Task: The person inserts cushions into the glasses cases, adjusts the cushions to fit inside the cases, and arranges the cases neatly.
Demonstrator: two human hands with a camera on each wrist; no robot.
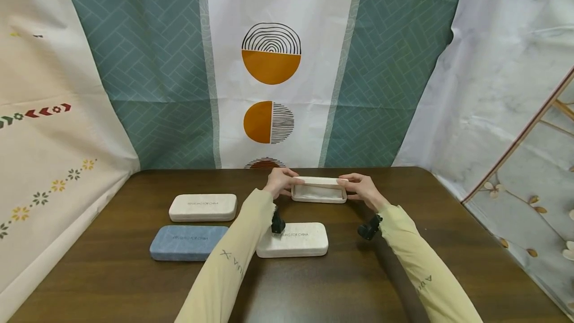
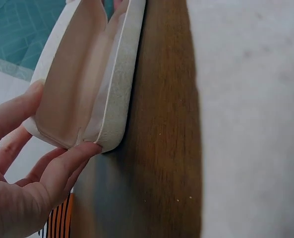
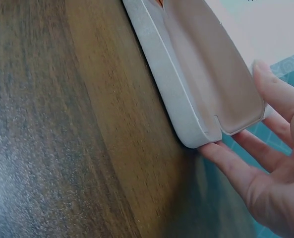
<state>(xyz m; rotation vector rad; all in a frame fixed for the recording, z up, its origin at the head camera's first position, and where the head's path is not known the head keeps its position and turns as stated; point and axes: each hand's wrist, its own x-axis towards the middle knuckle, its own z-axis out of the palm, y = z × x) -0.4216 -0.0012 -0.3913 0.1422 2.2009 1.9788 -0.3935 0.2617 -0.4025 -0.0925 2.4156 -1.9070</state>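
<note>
Near the table's far edge, a white glasses case (image 1: pixel 318 193) lies with its lid raised and its pinkish lining showing. My left hand (image 1: pixel 281 181) holds its left end; in the left wrist view the thumb lies on the lid's edge and fingers touch the base's end. At the opposite end, my right hand (image 1: pixel 362 189) grips the case likewise, its thumb on the lid rim in the right wrist view. Inside the case (image 3: pixel 211 59) no glasses can be made out, though part of the interior is hidden.
A closed white case (image 1: pixel 293 241) lies nearer, partly behind the left wrist. To the left are another closed white case (image 1: pixel 204 207) and a blue case (image 1: pixel 188 242), its right end near the left sleeve. A patterned curtain (image 1: pixel 273 88) hangs behind the brown table (image 1: pixel 314 293).
</note>
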